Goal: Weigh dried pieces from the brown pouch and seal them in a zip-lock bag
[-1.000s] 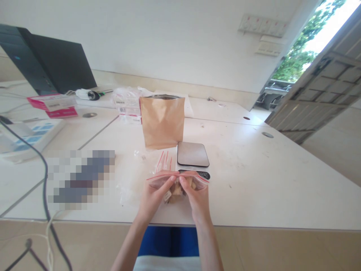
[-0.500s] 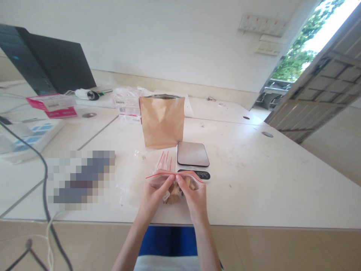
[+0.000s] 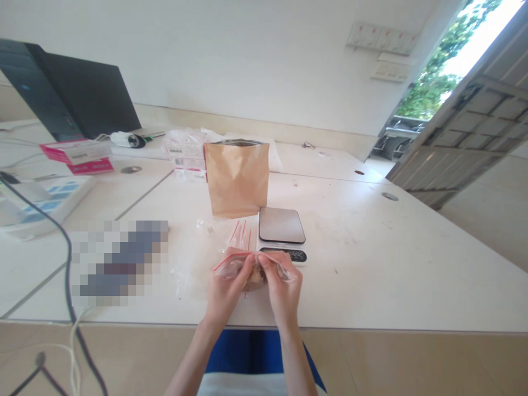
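Observation:
Both hands pinch the red-lined top of a clear zip bag, thumbs close together at its middle. My left hand grips the left part of the rim and my right hand the right part. Light brown pieces show inside the bag; their kind I cannot make out. Just beyond the hands lie more clear zip bags with red strips. A kitchen scale with a silver plate sits right behind my right hand, its black button panel partly hidden. Behind these, a brown kraft pouch stands upright, its top open.
Pink-and-white boxes stand left of the pouch. A black computer case is at the back left, near a white tray with blue items. A dark cable hangs across the left side. A blurred patch covers something on the table.
My hands have drawn slightly inward on the bag's rim, and its right side is now more crumpled. The pouch and scale stay in place.

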Demonstrator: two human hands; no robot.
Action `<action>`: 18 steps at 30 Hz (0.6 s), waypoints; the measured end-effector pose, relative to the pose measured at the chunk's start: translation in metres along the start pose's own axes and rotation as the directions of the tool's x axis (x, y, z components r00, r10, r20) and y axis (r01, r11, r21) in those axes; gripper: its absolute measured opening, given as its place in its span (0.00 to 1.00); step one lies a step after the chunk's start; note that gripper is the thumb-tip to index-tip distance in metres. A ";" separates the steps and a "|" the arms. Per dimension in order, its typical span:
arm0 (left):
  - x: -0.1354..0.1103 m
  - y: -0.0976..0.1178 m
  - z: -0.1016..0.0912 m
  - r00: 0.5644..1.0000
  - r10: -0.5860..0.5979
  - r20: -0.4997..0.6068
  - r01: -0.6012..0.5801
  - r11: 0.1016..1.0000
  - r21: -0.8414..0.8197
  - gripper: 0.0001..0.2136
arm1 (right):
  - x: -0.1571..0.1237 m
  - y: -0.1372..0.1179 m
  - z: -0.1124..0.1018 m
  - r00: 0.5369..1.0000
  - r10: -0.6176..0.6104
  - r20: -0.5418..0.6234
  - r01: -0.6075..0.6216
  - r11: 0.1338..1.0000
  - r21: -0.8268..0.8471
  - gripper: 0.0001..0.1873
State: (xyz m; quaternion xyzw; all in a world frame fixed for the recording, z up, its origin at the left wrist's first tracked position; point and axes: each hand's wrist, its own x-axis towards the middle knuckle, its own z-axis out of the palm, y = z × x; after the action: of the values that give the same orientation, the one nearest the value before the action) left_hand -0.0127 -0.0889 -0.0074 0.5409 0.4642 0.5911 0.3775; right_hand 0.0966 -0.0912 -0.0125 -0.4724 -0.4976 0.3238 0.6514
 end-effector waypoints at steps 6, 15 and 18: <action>0.006 0.015 0.002 0.981 -0.160 0.109 0.179 0.964 -0.196 0.11 | 0.003 -0.001 -0.006 0.974 0.224 0.016 -0.225 0.969 0.102 0.24; 0.010 0.003 0.007 0.930 -0.366 0.022 0.346 0.854 -0.389 0.23 | 0.008 -0.004 -0.015 0.972 0.216 0.097 -0.230 0.960 0.160 0.33; 0.012 0.002 0.001 0.932 -0.355 0.067 0.357 0.876 -0.323 0.29 | 0.009 -0.007 -0.021 0.973 0.216 0.085 -0.227 0.963 0.145 0.34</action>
State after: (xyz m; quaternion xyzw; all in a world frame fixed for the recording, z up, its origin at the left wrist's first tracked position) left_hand -0.0135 -0.0782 -0.0018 0.3771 0.4492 0.5792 0.5662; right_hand 0.1194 -0.0915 -0.0044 -0.4621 -0.4372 0.4480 0.6282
